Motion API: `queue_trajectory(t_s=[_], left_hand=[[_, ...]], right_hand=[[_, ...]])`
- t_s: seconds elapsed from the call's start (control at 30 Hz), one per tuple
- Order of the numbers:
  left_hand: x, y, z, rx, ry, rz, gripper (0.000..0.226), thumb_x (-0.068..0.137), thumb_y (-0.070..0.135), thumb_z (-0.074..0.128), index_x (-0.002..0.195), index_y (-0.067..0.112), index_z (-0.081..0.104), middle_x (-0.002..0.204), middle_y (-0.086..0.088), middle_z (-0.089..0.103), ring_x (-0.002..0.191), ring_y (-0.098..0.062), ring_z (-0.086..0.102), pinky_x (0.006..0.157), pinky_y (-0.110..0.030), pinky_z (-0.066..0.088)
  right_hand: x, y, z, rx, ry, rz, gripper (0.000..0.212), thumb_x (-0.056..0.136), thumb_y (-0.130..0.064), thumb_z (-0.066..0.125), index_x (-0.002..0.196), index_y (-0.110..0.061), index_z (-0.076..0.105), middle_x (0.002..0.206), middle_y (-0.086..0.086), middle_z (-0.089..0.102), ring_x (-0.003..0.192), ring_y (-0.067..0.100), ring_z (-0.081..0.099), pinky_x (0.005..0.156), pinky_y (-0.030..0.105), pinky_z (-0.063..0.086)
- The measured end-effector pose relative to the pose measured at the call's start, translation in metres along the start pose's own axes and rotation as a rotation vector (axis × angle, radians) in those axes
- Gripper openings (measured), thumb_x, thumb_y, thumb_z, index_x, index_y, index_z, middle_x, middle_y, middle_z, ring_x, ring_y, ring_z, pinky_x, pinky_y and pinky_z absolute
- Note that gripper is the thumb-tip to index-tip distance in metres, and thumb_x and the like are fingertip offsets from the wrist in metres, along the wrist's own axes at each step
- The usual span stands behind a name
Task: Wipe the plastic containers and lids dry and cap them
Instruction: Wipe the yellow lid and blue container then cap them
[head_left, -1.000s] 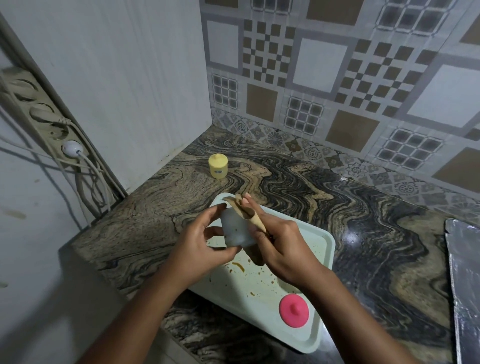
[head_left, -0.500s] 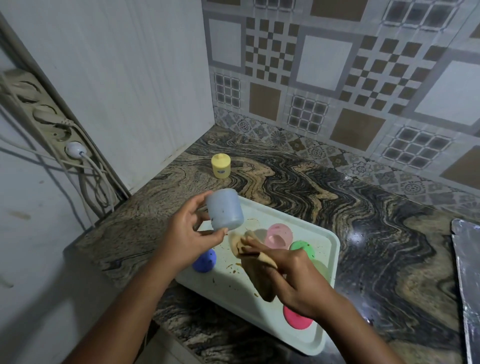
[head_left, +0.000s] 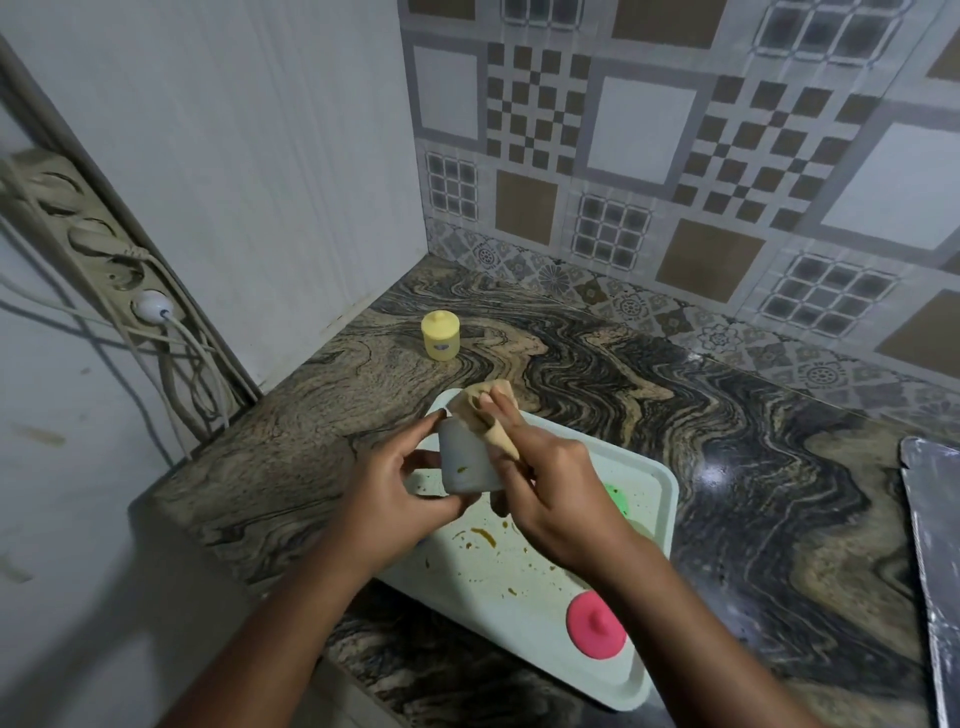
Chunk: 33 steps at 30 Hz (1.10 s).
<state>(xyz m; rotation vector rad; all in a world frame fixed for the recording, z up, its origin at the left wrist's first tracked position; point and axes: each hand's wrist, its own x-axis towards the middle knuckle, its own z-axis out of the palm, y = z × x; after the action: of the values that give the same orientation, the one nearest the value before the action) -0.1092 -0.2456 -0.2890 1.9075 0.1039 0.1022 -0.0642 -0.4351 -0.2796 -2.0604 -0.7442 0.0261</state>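
Pale blue-grey plastic, smooth and slightly translucent, forms the small round container (head_left: 467, 465) that is held over the far left part of the tray (head_left: 666, 499). The left hand (head_left: 400, 493) grips it, thumb and fingers curled round its side, and a small brownish smear shows on its wall. The right hand (head_left: 550, 483) pinches a soft, crumpled tan cloth (head_left: 480, 410) and presses it over the container's far end, fingers lying along the folds. Whether that end is the mouth or the base I cannot tell.

The tray is a white rectangle with rounded corners and a raised rim, its flat bottom speckled with ochre drips and smears. A pink lid (head_left: 596, 626), a round disc with a small knob in the middle, lies in its near right corner. A green lid (head_left: 615, 496) shows partly behind the right hand, toward the tray's right rim.

The tray sits on a polished stone surface (head_left: 727, 426) with swirling black, grey and tan veins. Far left on it, well apart from the tray, stands a small yellow container (head_left: 440, 336), cylindrical and capped with a knobbed lid. At the right edge lies a dull grey metal sheet (head_left: 935, 545). Patterned square tiles (head_left: 649, 130) cover the far wall, and a dusty power strip (head_left: 93, 234) with a white plug (head_left: 150, 304) hangs on the left.
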Motion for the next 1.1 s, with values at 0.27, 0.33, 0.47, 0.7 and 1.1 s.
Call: queue_trajectory(t_s=[0.27,0.33,0.47,0.7,1.1], left_hand=[[0.011,-0.002,-0.021,0.059,0.119,0.000,0.077,0.065,0.002,0.090,0.129,0.030,0.058,0.107,0.008,0.074,0.099,0.001,0.069,0.085,-0.029,0.060],[0.011,0.000,-0.026,0.088,0.107,0.017,0.071,0.065,0.006,0.089,0.118,0.039,0.056,0.111,0.014,0.069,0.099,0.002,0.068,0.084,-0.033,0.059],[0.007,0.002,-0.028,0.039,0.062,-0.004,0.072,0.069,0.010,0.087,0.120,0.048,0.053,0.121,0.021,0.063,0.095,-0.014,0.073,0.068,-0.049,0.062],[-0.004,0.007,-0.010,0.044,0.007,0.002,0.094,0.068,0.020,0.092,0.144,0.046,0.042,0.138,0.015,0.058,0.104,-0.005,0.069,0.093,-0.044,0.057],[-0.002,0.011,-0.019,0.125,0.174,0.039,0.079,0.066,0.008,0.090,0.133,0.033,0.056,0.104,0.014,0.071,0.087,0.009,0.068,0.074,-0.015,0.055]], right_hand=[[-0.028,0.006,-0.001,-0.032,-0.104,-0.166,0.048,0.100,-0.025,0.043,0.144,-0.015,0.058,0.149,0.006,0.054,0.145,0.006,0.039,0.111,0.025,0.044],[-0.037,0.006,-0.004,0.021,-0.163,-0.120,0.042,0.096,-0.022,0.041,0.127,-0.022,0.070,0.122,0.001,0.075,0.133,0.002,0.055,0.103,0.019,0.048],[-0.038,0.008,-0.009,0.234,0.027,0.147,0.039,0.099,-0.035,0.046,0.083,-0.007,0.067,0.059,-0.003,0.062,0.060,0.001,0.054,0.061,0.028,0.046],[0.003,-0.016,-0.016,0.286,0.192,0.149,0.028,0.104,-0.027,0.047,0.081,-0.026,0.063,0.061,-0.010,0.052,0.055,0.009,0.046,0.051,0.036,0.042],[-0.039,0.003,-0.003,-0.021,-0.139,-0.169,0.047,0.100,-0.024,0.044,0.143,-0.015,0.059,0.151,0.003,0.052,0.141,0.005,0.044,0.109,0.021,0.043]])
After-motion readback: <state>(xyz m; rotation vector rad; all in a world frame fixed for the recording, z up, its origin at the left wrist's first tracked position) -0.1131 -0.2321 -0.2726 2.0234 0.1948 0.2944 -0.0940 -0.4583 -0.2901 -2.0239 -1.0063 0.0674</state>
